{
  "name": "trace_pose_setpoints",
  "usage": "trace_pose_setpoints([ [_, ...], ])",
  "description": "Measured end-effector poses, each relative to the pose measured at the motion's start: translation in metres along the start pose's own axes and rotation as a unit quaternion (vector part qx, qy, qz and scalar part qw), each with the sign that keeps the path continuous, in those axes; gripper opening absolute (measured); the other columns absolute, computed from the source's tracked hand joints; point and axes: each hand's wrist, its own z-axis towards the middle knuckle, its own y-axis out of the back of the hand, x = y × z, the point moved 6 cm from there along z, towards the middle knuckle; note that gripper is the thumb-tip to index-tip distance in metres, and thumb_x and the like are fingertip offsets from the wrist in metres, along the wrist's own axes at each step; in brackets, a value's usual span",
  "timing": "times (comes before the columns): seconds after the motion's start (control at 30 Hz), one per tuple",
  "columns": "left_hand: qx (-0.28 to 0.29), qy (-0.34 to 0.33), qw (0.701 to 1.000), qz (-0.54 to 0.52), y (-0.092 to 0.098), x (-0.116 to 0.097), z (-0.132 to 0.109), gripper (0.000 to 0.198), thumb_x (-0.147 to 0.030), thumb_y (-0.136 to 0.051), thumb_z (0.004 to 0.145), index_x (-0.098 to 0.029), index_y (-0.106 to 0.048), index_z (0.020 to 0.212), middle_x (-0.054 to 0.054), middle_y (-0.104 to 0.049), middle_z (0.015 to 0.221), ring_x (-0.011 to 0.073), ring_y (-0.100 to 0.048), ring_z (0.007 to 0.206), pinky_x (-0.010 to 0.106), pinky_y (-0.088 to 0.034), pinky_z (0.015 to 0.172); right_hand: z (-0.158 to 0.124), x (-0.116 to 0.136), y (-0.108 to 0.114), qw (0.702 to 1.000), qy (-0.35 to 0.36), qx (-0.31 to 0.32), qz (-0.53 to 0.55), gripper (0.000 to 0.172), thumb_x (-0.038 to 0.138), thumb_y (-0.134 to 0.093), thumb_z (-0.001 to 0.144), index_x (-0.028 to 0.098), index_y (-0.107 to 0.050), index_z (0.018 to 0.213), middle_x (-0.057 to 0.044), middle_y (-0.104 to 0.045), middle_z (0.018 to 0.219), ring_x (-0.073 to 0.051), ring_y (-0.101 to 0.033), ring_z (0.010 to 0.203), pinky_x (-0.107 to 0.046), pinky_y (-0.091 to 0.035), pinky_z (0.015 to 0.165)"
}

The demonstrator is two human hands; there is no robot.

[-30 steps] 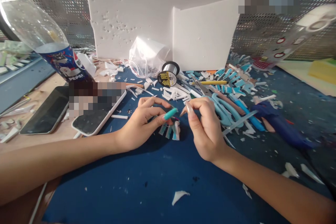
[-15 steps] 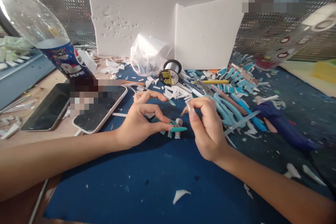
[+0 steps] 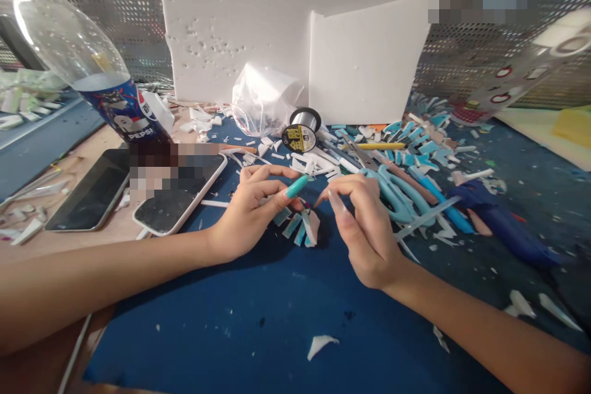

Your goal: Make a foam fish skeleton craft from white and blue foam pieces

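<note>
My left hand (image 3: pixel 244 218), with long teal nails, is closed on a small blue-and-white segmented foam piece (image 3: pixel 312 229). Its strips fan out below the fingers, above the dark blue mat (image 3: pixel 258 332). Just right of it, my right hand (image 3: pixel 367 231) is curled, thumb against the bent index finger. Whatever sits in that pinch, if anything, is too small to make out. A narrow gap separates the right fingertips from the piece. Behind the hands stands a spool of clear line (image 3: pixel 302 129). Light blue scissors (image 3: pixel 399 194) lie beside the right hand.
On the left are a Pepsi bottle (image 3: pixel 124 114) and two phones, one dark (image 3: pixel 87 191) and one white-edged (image 3: pixel 180 194). A blue glue gun (image 3: pixel 503 221) lies right. Foam scraps (image 3: pixel 415 135), a plastic bag (image 3: pixel 263 98) and white foam boards (image 3: pixel 364 68) fill the back.
My left thumb has lifted and moved up and left over the piece, so more of its blue-and-white strips show. My right hand keeps its pinch nearby. The view has shifted slightly.
</note>
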Motion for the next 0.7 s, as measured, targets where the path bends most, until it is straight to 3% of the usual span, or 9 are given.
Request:
trace_pose_setpoints([
  [0.2,-0.005,0.021,0.999,-0.048,-0.001,0.009,0.003,0.038,-0.034,-0.040,0.092,-0.021,-0.065,0.066,0.002,-0.063,0.106,0.0223,-0.049,0.111,0.045,-0.025,0.102,-0.004,0.006,-0.016,0.992,0.032,0.109,-0.049,0.040,0.036,-0.054,0.081,0.019,-0.044,0.116,-0.011,-0.055,0.115,-0.029,-0.043,0.108,-0.045,-0.034,0.089],
  [0.37,-0.008,0.016,0.999,-0.039,-0.001,0.008,0.003,0.041,-0.037,-0.039,0.092,-0.021,-0.061,0.061,0.002,-0.065,0.097,0.0227,-0.049,0.110,0.046,-0.025,0.101,-0.005,0.007,-0.019,0.991,0.032,0.107,-0.077,0.015,0.022,-0.048,0.088,0.020,-0.052,0.102,-0.009,-0.059,0.106,-0.026,-0.043,0.103,-0.045,-0.035,0.090],
  [0.7,0.008,0.038,0.997,-0.072,-0.002,0.008,0.000,0.040,-0.031,-0.035,0.093,-0.020,-0.059,0.063,0.003,-0.060,0.112,0.0237,-0.044,0.113,0.049,-0.023,0.103,-0.004,0.003,-0.018,0.992,0.031,0.089,-0.089,0.013,0.019,-0.044,0.090,0.019,-0.052,0.100,-0.009,-0.059,0.100,-0.026,-0.044,0.098,-0.045,-0.038,0.083],
])
